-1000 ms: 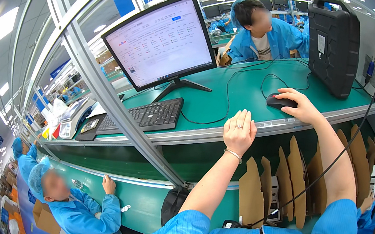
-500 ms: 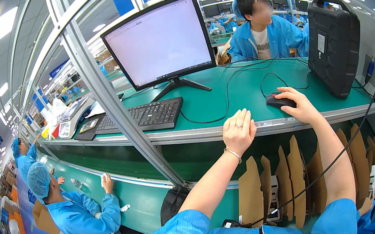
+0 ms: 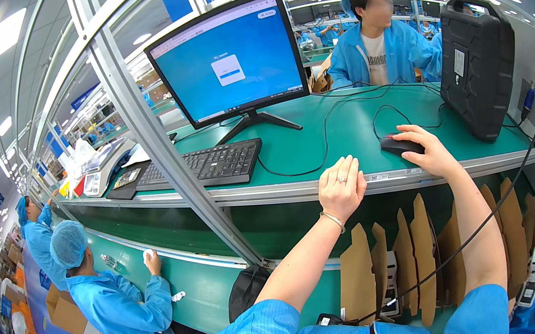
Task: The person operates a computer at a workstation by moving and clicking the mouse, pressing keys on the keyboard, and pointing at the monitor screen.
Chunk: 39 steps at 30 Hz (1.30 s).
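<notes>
My right hand (image 3: 426,151) rests over a black computer mouse (image 3: 397,145) on the green shelf, its fingers curved around the top and side. Flat at the shelf's metal front edge lies my left hand (image 3: 342,187), fingers stretched and together, with nothing in it; a ring and a bracelet show on that arm. A monitor (image 3: 196,43) stands beyond, its screen blue with a small white box in the middle. To the left of my left hand sits a black keyboard (image 3: 222,162), partly behind a metal post.
A black rugged case (image 3: 474,72) stands upright at the right. Cardboard dividers (image 3: 358,273) line up below the shelf, crossed by a hanging black cable (image 3: 473,244). One co-worker (image 3: 384,54) is across the shelf; another (image 3: 109,295) sits at the lower-left bench. A metal post (image 3: 145,124) rises at the left.
The monitor's screen has gone from blank white to blue with a white box. At the far right, a white device shows more fully. My hands have barely moved.
</notes>
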{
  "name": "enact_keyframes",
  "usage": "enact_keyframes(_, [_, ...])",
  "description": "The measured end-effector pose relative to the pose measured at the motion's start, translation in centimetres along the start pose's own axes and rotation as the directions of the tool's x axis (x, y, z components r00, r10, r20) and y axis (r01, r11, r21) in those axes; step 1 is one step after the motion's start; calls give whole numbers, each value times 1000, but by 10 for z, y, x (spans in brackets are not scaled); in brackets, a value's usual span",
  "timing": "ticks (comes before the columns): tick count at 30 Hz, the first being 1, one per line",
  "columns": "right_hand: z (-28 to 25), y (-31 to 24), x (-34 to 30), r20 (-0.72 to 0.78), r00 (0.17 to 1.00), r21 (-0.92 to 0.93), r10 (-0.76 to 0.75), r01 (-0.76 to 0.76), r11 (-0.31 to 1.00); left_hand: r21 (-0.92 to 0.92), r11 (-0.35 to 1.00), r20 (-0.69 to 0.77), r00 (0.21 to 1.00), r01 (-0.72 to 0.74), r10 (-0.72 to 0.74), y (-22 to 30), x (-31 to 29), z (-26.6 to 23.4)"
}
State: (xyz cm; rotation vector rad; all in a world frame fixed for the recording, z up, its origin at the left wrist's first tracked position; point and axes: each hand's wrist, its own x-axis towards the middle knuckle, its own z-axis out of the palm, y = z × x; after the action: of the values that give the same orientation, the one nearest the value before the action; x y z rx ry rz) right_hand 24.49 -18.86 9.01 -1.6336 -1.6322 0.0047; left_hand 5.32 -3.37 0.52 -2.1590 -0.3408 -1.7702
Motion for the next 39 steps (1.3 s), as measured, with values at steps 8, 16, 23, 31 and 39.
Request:
enact_keyframes(8, [-1,-1,-2,-17,1000,35,12,-11,999,-2,1000,-2,1000,-2,2,1,0,0])
enact_keyframes(16, [1,-4,-1,-48,999,35,16,-14,999,-3,1000,-2,1000,-10,9,-2,1,-2])
enact_keyframes(23, [1,-2,0,-52,998,36,25,-23,999,0,1000,17,1000,-13,13,-2,0,1])
enact_keyframes(31, [-1,-2,-1,-24,999,11,25,-25,1000,-7,1000,-2,1000,-3,3,1,0,1])
enact_keyframes(39, [0,-2,0,-13,1000,-3,25,-25,1000,-14,1000,-12,1000,2,-2,0,0,1])
